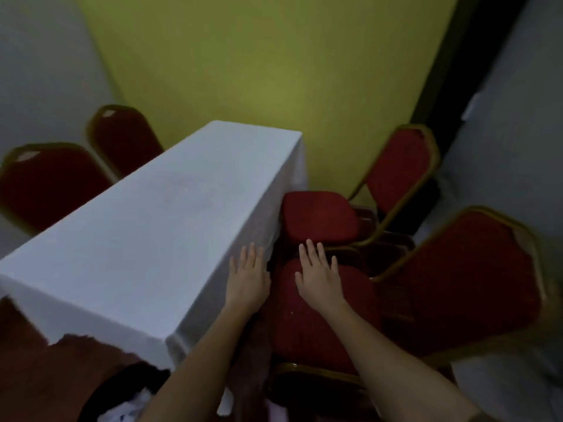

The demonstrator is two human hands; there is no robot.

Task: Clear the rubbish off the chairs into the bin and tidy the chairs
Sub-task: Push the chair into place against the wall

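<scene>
Fingers [311, 252] straight and spread, left hand [248, 277] at tablecloth [137, 239] edge, right hand [320, 277] above near chair seat [304, 327]

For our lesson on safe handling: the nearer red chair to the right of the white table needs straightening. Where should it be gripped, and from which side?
Probably the gold top rail of the nearer red chair, approached from behind, the side away from the table. The rail looks bare and slim enough to curl fingers round, whereas the padded seat is rounded and offers no edge.
</scene>
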